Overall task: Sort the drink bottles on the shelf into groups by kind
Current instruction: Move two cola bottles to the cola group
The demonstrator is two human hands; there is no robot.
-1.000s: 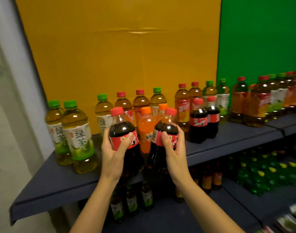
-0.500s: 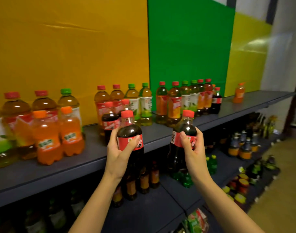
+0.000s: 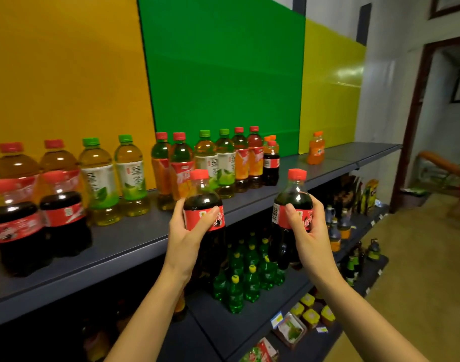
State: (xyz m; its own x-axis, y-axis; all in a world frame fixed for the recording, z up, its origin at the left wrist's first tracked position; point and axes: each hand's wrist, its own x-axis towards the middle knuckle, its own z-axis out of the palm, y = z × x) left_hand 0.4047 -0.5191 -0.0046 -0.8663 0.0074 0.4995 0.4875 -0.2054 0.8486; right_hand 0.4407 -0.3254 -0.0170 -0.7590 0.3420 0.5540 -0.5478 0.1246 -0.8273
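left grip [image 3: 189,231] clasped left cola [image 3: 201,202], right grip [image 3: 305,231] clasped right cola [image 3: 292,199]; we had carried both rightward along the shelf [image 3: 119,244], unplaced.

Backdrop and the stuff down below

Three panels run side by side along the back: orange panel [image 3: 67,74] on the left, green panel [image 3: 223,69] in the middle, lime panel [image 3: 330,87] on the right. They're up against a pale wall [image 3: 390,35], with a dark door frame [image 3: 416,113] further right. The lower shelf [image 3: 213,317] has a cluster of small green bottles [image 3: 249,278] with yellow caps, and further down there are yellow-lidded jars [image 3: 312,313] right by some packets [image 3: 290,330]. Tan floor [image 3: 419,283] off to the right.
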